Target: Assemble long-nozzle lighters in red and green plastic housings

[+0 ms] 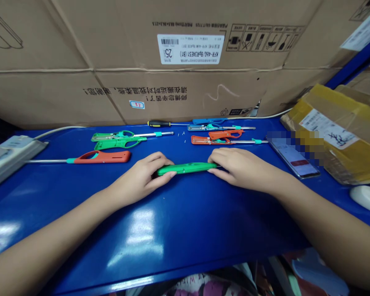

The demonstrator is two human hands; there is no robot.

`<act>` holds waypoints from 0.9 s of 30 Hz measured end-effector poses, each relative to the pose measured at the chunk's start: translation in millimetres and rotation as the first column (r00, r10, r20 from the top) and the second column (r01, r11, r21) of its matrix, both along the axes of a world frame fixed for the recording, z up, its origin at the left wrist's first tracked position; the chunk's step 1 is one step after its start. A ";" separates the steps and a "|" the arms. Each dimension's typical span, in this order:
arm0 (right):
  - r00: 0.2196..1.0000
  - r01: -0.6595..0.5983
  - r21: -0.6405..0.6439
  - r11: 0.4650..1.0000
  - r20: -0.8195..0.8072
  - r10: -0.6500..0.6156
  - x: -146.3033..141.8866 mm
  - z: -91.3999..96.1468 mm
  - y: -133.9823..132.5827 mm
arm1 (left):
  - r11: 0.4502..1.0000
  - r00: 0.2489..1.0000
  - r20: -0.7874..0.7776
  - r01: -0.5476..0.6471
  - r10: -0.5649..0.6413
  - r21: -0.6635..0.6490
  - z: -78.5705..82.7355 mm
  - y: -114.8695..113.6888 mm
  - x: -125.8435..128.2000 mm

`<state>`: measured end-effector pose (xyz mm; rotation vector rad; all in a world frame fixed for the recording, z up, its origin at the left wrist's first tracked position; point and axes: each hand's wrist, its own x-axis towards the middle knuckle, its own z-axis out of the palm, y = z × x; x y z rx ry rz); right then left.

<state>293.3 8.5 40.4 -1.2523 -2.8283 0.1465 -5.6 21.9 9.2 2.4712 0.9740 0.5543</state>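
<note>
Over the middle of the blue table (pixel 203 230), the left hand (pixel 143 176) grasps one end of a green lighter (pixel 188 167) and the right hand (pixel 239 166) pinches the other, so that it lies sideways between them; whether it touches the tabletop I cannot tell. Past the left hand lies a closed orange lighter (pixel 111 157), its metal tube pointing left at a white power strip (pixel 15 158). Past the right hand is a phone (pixel 292 158), its screen lit. Farther back, an open green lighter (pixel 103 137) holds its inner parts in one half-shell, the loose half just in front. To its right, an open orange lighter (pixel 200 140) and, behind that, an open blue lighter (pixel 200 128) are likewise filled, each loose half behind. A screwdriver (pixel 158 123) lies left of the blue one. At right sits a yellow-taped box (pixel 354 115), contents hidden. Behind everything stands a large cardboard carton (pixel 126 45), its print upside down.
</note>
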 end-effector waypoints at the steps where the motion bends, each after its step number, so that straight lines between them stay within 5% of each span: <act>1: 1.000 0.009 0.002 1.000 -0.007 -0.009 -0.2 0.3 0.1 | 1.000 1.000 0.017 -0.016 0.016 0.001 0.5 0.3 0.1; 8: 0.995 0.074 0.031 0.997 -0.072 -0.071 -1.1 4.5 -1.7 | 0.995 0.994 0.105 -0.034 0.024 0.093 -0.3 -1.2 0.1; 16: 0.982 -0.036 0.072 0.997 -0.181 0.049 1.3 4.6 -2.8 | 0.983 0.988 0.137 0.041 -0.066 0.180 0.7 -9.2 1.9; 27: 0.992 -0.019 0.156 0.988 -0.121 0.038 -0.8 6.7 -5.5 | 0.970 0.975 0.190 0.071 -0.117 0.234 2.6 -16.9 4.6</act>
